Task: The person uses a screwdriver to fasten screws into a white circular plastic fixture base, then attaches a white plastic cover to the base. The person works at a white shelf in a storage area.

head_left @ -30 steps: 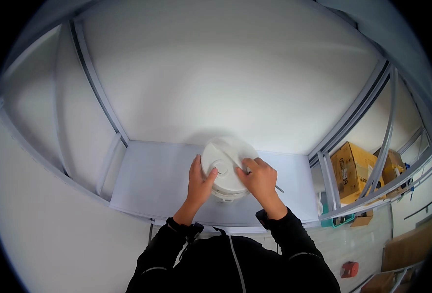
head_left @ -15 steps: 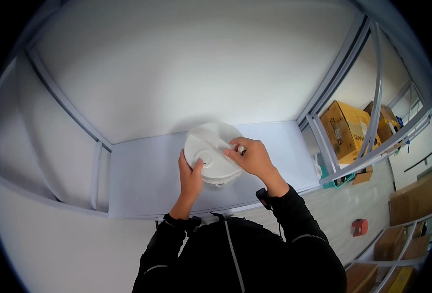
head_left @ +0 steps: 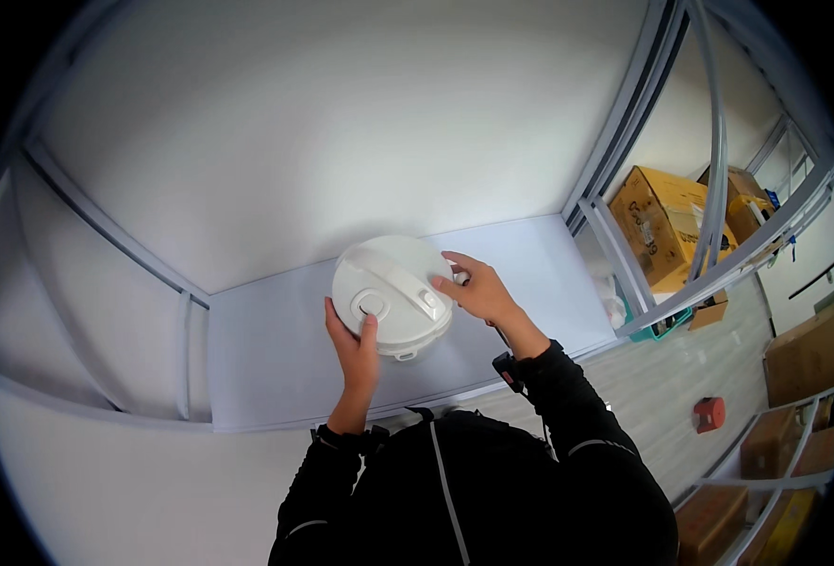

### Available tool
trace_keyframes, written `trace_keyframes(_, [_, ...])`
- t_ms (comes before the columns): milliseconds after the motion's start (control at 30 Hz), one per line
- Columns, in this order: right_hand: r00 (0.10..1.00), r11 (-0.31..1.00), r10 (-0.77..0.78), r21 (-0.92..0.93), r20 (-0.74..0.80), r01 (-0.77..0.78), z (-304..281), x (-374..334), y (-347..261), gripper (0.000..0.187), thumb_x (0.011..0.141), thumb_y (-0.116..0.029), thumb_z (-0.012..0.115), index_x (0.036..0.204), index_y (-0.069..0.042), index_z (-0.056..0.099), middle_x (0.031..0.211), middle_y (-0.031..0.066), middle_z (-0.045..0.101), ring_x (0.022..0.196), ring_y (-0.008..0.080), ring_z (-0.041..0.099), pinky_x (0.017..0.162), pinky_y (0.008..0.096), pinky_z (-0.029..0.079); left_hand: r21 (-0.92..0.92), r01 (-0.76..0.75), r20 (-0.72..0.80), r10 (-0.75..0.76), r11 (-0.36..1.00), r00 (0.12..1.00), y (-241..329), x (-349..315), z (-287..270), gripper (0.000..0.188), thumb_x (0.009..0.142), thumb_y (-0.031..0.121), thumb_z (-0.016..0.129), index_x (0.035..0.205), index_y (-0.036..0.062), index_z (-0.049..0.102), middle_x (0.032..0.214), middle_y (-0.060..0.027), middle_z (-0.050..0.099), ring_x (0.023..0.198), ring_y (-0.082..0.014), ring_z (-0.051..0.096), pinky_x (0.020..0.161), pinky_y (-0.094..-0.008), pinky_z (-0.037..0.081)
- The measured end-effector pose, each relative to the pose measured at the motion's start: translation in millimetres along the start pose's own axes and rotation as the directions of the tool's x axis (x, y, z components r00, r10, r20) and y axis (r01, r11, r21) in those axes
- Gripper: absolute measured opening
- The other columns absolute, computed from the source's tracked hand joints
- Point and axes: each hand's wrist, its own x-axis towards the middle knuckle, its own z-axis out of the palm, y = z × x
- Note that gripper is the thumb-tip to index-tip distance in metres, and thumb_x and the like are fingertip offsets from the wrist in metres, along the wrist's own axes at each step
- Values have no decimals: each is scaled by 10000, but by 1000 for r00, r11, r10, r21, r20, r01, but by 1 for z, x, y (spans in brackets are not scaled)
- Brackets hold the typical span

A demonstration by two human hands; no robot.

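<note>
Over the pale shelf is a round white lidded appliance [head_left: 393, 325], which looks like a small rice cooker. A broad handle band crosses its lid, with a button near one end and a round-cornered vent piece on the left. My left hand [head_left: 354, 354] grips its left side, thumb on the lid by the vent. At the right rim, my right hand [head_left: 481, 291] is closed, thumb and forefinger against the lid's edge. A small white piece [head_left: 462, 278] shows between those fingers and the palm; its kind cannot be made out. The appliance's underside is hidden.
The pale shelf [head_left: 266, 349] meets a white wall behind, with grey metal posts [head_left: 615, 123] at both sides. Beyond the right post are cardboard boxes [head_left: 667, 226] and a teal basket [head_left: 667, 324]. A red stool [head_left: 708, 413] stands on the floor, near shelving with boxes.
The appliance has shifted slightly left in view, its lid now facing me more, with handle and button plain. Both hands moved with it and kept their hold. The whole view has also turned somewhat.
</note>
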Motion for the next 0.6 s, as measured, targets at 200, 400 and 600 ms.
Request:
trace_keyframes(200, [995, 993, -96, -66, 11, 97, -1, 3, 1, 774, 915, -452, 843, 1494, -1, 599, 1160, 221, 771, 937, 263, 747, 872, 375, 592, -44, 46, -18, -47, 998, 999, 8, -9, 6, 831, 1046, 121, 612, 1694, -49, 121, 1680, -235, 301, 1518, -328, 396, 1269, -430, 324])
trace_keyframes(400, [984, 976, -172, -124, 54, 177, -5, 6, 1, 746, 909, -430, 844, 1454, 26, 618, 1261, 254, 736, 1062, 341, 752, 932, 399, 591, -186, 13, -68, -26, 982, 997, -2, -14, 12, 776, 1067, 108, 551, 1698, -42, 124, 1688, -219, 306, 1514, -310, 405, 1264, -424, 334])
trace_keyframes(600, [965, 957, -245, -134, 91, 256, -12, 16, 0, 768, 877, -445, 876, 1434, 26, 636, 1301, 254, 718, 1105, 343, 738, 952, 399, 584, -188, -31, -121, 8, 982, 993, -11, -15, 15, 717, 1086, 113, 499, 1699, -40, 160, 1689, -218, 317, 1511, -299, 407, 1263, -421, 332])
